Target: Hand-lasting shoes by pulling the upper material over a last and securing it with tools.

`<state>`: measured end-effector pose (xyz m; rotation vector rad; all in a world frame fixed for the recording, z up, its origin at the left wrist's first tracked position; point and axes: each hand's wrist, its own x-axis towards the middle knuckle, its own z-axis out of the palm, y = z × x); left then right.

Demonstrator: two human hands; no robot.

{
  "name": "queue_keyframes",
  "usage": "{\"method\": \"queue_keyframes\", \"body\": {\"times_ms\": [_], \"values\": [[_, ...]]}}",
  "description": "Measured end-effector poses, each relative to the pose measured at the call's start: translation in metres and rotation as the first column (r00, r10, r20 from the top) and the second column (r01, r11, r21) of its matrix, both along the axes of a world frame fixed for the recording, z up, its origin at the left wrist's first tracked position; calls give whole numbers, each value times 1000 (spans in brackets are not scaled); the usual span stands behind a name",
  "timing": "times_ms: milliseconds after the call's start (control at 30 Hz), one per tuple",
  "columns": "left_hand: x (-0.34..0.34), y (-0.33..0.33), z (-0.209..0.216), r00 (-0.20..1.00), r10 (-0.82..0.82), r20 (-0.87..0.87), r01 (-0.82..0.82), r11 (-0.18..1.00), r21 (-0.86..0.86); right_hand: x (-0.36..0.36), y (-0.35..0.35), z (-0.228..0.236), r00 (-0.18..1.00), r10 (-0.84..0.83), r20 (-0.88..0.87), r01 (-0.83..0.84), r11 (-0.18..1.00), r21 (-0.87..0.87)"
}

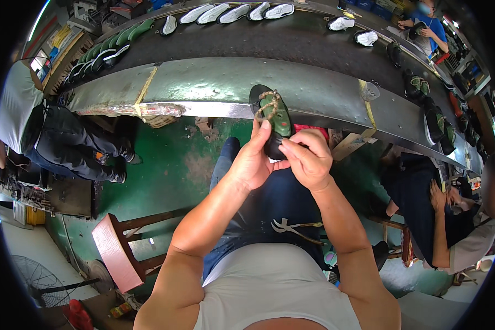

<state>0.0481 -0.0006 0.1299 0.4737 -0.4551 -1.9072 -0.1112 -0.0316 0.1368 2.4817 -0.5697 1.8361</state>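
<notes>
Above my lap I hold a black shoe with a green part on top and a beige cord laced across its front. Its toe points away from me, toward the bench edge. My left hand is closed around the left side and underside of the shoe, thumb along its edge. At the heel end, my right hand pinches the black rim between thumb and fingers. Whether a small piece is in that pinch is hidden. Across my thighs lies a pair of lasting pincers with its jaws apart.
A long metal bench runs in front of me, beside a dark conveyor belt carrying white-soled shoes. Green shoe lasts line its left. A worker stands left, another sits right, and a third is far right. A pink-topped stool stands left.
</notes>
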Motion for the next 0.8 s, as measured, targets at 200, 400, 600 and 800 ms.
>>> {"method": "queue_keyframes", "body": {"times_ms": [200,400,600,800], "values": [[-1,11,-1,996,80,46,-76,993,-91,-1,4,-10,1000,21,-19,-22,999,-37],[2,14,-8,996,66,60,-61,995,-77,-6,-3,8,991,67,-113,-46,983,179],[-5,9,-4,990,79,119,-68,994,-89,7,-29,6,950,299,-96,-260,921,292],[-10,8,9,974,140,177,-139,990,-18,19,-29,5,985,169,31,-171,951,257]]}}
